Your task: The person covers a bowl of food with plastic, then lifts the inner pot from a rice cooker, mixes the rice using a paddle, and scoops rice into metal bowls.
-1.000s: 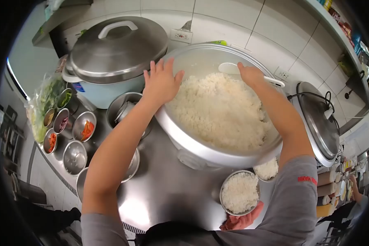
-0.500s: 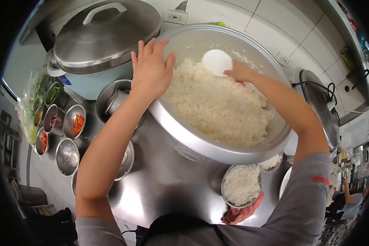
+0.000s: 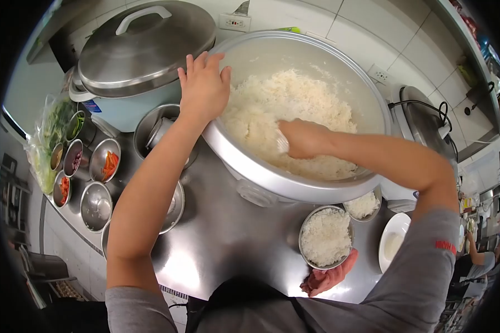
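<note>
My left hand (image 3: 206, 89) lies over the left rim of a large rice cooker (image 3: 294, 191), its fingers stretched and apart. Cooked white rice (image 3: 294, 89) fills much of the pot, heaped at the back and left. Inside the pot, my right hand (image 3: 304, 139) is closed and pressed down into the rice. It grips a white rice paddle (image 3: 283, 139); only a thin ridged part shows, the rest being hidden by the hand and rice.
A metal bowl of rice (image 3: 326, 237) stands in front, beside a reddish cloth (image 3: 329, 276). Behind it is another rice bowl (image 3: 363, 205), with a white dish (image 3: 393, 241) to the right. A lidded cooker (image 3: 144, 50) and small bowls of cut vegetables (image 3: 104, 161) stand left.
My right hand has moved left and toward me with the paddle, from the back of the pot down into the rice. The left hand stays at the rim.
</note>
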A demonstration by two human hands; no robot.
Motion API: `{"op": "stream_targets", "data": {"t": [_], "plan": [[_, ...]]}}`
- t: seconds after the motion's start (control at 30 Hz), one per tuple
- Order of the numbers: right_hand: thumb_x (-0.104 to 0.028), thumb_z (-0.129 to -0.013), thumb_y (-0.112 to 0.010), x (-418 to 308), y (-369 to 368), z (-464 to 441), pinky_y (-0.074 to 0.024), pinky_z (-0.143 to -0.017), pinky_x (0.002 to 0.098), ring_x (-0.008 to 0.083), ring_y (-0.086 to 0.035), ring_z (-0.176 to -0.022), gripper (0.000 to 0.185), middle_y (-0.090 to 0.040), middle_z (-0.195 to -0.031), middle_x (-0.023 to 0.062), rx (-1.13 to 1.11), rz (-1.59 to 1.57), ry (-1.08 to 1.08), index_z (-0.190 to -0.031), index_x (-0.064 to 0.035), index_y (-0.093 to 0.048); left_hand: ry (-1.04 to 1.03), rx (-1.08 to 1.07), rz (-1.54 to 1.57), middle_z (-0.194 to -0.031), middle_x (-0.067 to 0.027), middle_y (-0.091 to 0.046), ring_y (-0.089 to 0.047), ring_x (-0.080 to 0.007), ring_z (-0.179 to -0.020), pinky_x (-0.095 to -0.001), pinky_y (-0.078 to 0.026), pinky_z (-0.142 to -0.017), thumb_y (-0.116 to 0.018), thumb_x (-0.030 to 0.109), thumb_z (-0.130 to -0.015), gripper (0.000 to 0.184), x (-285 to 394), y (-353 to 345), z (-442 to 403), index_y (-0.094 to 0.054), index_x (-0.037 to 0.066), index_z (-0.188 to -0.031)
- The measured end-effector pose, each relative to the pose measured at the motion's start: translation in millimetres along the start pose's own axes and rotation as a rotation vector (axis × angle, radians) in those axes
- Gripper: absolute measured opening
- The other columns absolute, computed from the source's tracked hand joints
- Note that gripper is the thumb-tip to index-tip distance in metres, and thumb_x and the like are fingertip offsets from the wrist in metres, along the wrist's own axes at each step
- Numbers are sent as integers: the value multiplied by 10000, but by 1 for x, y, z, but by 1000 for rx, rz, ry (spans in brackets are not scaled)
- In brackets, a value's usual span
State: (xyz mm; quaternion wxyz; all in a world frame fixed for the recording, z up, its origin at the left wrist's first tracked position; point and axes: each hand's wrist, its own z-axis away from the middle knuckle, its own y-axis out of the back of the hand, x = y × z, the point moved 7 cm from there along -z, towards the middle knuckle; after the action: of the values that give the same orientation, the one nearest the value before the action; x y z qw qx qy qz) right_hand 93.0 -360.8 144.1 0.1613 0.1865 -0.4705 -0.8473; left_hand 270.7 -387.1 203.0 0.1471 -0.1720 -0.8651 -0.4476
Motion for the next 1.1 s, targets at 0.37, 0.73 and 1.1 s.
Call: {"op": "stream_targets", "data": {"t": [0.37,0.73,1.1], "plan": [[-10,-680,-524,110,93,-69,-473,-614,388,307,-589,-773,326,-593,-789,175,619,525,-152,-995,26,-447,-7,-14,-52,-1262,-175,-366,-234,-382,-1229,-501,-163,-1007,-421,256,-858,356,-1,-2,1,-436,105,-1179],[30,-628,-461,43,7,-7,-453,-440,344,274,-578,-512,283,-570,-718,220,-39,74,-191,-905,84,-478,10,29,-10,-1235,-193,-381,-248,-417,-1208,-533,-181,-987,-439,257,-845,365,-4,-2,3,-448,75,-1161],[-45,-661,-544,24,89,-7,-484,-602,388,309,-597,-753,265,-609,-810,148,234,743,-91,-921,4,-519,24,-42,-35,-1248,-189,-371,-253,-409,-1209,-527,-167,-994,-435,264,-846,379,-4,-6,2,-431,81,-1178]]}}
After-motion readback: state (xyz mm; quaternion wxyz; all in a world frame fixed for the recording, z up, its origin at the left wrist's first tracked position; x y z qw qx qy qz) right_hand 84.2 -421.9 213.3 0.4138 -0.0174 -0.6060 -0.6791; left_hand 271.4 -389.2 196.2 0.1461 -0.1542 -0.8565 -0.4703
